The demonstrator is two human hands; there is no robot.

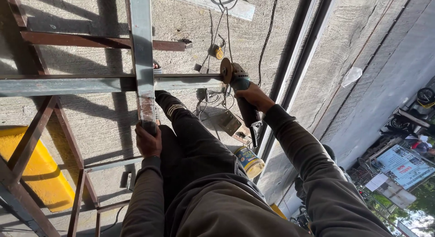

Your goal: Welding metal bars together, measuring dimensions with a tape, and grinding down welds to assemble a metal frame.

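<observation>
Both hands are occupied. The right hand (254, 96) is closed around an angle grinder (240, 94), its disc (225, 70) set against the end of a horizontal steel bar (90, 85). The left hand (147, 139) is clamped on the upright bar (142, 60), apparently to steady the frame (41, 128).

We observe strong daylight across the scene. Hard sunlight strikes the concrete floor (190, 19) and casts sharp, dark shadows of the metal frame (143, 47) across it. The steel bars show mild glare on their upper faces. The dark sleeves and trousers lose detail in shadow. We note a tilted horizon and wide-angle stretching toward the right edge. Focus holds throughout, with no visible motion blur.
</observation>
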